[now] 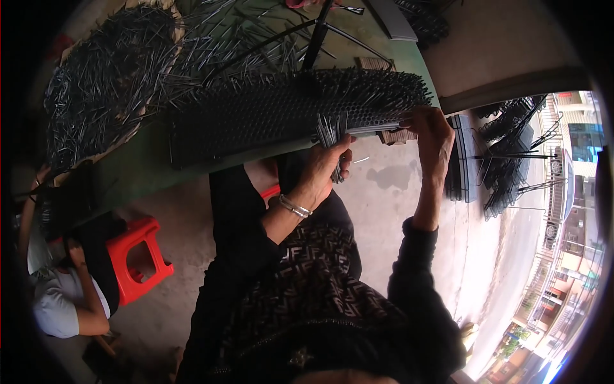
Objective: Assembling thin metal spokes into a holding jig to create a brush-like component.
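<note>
A long black rack (249,121) pierced with rows of round holes lies across the near edge of a green table. Thin dark sticks (384,86) stand packed in its far rows, toward the right. My left hand (327,161), a silver bangle on its wrist, is closed around a bundle of thin grey sticks (330,131) just in front of the rack. At the rack's right front corner is my right hand (432,131), fingers pinched together against the edge. Whatever lies between those fingertips is too small to make out.
A big heap of loose sticks (109,83) covers the table's left side. A black stand (313,45) rises behind the rack. Another person (70,294) sits at lower left by a red stool (139,259). Stacked black racks (505,160) stand beyond my right hand.
</note>
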`<action>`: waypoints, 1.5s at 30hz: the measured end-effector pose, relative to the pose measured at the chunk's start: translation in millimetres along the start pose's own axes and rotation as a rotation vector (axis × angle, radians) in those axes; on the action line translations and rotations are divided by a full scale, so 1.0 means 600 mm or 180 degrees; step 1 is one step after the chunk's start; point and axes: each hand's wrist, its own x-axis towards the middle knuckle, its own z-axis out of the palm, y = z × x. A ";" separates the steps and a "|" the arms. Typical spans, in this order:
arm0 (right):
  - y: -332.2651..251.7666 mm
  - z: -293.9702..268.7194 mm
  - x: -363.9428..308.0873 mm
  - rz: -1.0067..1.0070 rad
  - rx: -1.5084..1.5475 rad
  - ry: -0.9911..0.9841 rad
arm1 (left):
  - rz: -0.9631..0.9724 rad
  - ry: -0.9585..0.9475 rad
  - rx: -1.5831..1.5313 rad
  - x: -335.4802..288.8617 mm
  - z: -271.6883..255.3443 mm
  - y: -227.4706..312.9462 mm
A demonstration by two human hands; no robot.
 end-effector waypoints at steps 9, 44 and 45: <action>0.002 0.033 0.021 -0.0584 -0.1316 0.0365 | -0.0060 0.0101 0.0014 0.009 -0.008 -0.017; 0.010 0.045 -0.045 0.0529 0.0526 -0.1659 | 0.0005 -0.0043 0.0876 -0.038 0.013 0.000; 0.011 0.045 -0.047 0.0556 0.0689 -0.1606 | 0.0001 -0.0046 0.0879 -0.039 0.015 0.000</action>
